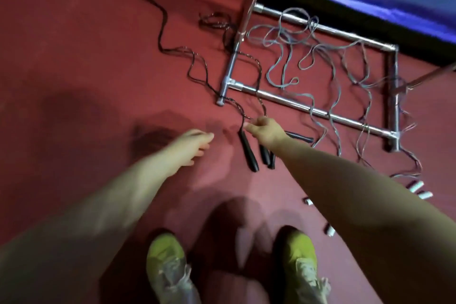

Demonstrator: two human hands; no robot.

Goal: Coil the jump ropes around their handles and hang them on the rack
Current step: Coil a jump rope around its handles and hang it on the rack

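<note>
Two hands reached down, apart and holding nothing: the right hand (265, 129) hovered just over the black handles (249, 153) lying on the floor, probably to gather them, while the blurred left hand (195, 143) hung loosely spread beside them. Beyond them stood the rack (318, 111).

floor (74, 57): matt red, finely textured | rack base (291, 102): shiny bare metal tubing (chrome-like) | black handles (248, 150): smooth, dull sheen | grey ropes (283, 39): thin, plastic-looking cord
</note>
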